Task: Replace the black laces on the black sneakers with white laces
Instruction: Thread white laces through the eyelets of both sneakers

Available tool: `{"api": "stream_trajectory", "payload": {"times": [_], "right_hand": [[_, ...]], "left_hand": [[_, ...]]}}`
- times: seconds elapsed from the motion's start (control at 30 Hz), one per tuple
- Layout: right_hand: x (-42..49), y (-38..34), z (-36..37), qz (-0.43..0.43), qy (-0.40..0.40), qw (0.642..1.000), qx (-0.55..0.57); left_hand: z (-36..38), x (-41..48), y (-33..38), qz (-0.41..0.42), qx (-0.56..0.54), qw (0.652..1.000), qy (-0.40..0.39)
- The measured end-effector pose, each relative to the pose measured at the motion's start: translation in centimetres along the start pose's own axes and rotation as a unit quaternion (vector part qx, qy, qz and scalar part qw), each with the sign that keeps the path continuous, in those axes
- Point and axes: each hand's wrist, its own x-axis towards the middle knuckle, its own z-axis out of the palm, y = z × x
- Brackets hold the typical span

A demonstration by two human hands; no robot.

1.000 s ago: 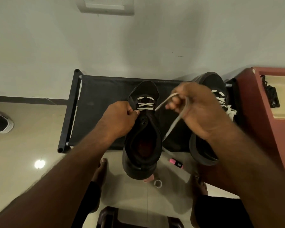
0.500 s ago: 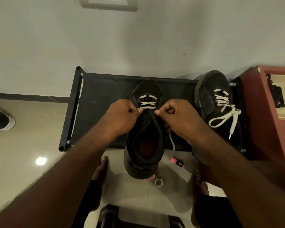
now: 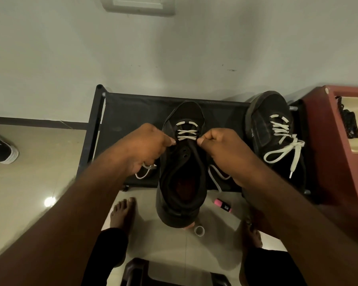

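Now that the right hand is lowered, the flat white lace is pinched in both grips, left hand opposite, over the middle black sneaker on the black fabric rack; a third crossing is judged tightened.

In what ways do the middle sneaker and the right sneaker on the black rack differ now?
The middle sneaker is laced only near the toe, with empty eyelets nearer the opening; the right sneaker is laced further and its ends seem knotted. The left hand and right hand each pinch the middle sneaker's white lace; nobody touches the right sneaker. Both are black, carry white laces and point toward the wall.
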Motion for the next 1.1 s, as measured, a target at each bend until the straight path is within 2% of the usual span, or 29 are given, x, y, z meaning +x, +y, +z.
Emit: {"api": "stream_trajectory", "payload": {"times": [0.07,0.17,0.3,0.4,0.47,0.53,0.7,0.83,0.93,1.03,1.1], "right_hand": [[0.0,0.2,-0.2,0.012,-0.008,0.999,0.03],[-0.1,0.3,0.0,-0.009,-0.009,1.0,0.011],[-0.6,-0.1,-0.1,-0.036,-0.037,0.999,-0.018],[-0.9,-0.4,-0.9,-0.028,-0.101,0.993,-0.055],[-0.8,-0.2,-1.1,-0.027,-0.109,0.992,-0.053],[-0.7,-0.1,-1.0,-0.027,-0.104,0.993,-0.039],[-0.9,-0.2,-0.9,0.011,-0.135,0.988,0.069],[-0.7,0.1,-0.5,-0.004,-0.129,0.991,0.047],[-0.8,-0.1,-0.6,0.007,-0.132,0.987,0.089],[-0.7,-0.2,-1.2,0.037,-0.116,0.982,0.142],[-0.5,0.2,-1.1,0.038,-0.09,0.985,0.14]], "left_hand": [[0.0,-0.2,-0.1,0.017,-0.02,1.0,0.007],[0.6,-0.4,-0.1,0.088,0.132,0.987,0.024],[0.7,-1.4,0.0,0.094,0.281,0.955,-0.028],[1.7,-1.6,-0.3,0.131,0.366,0.921,0.032],[2.1,-1.6,-0.3,0.142,0.342,0.926,0.078],[2.0,-1.5,-0.3,0.137,0.301,0.939,0.091],[1.4,-1.6,-0.2,0.134,0.265,0.951,0.087],[0.4,-1.6,0.0,0.136,0.261,0.955,0.039],[0.0,-1.8,0.1,0.119,0.169,0.978,-0.009],[0.1,-1.5,0.0,0.099,0.127,0.987,0.018],[0.4,-1.2,-0.1,0.085,0.109,0.989,0.05]]}}
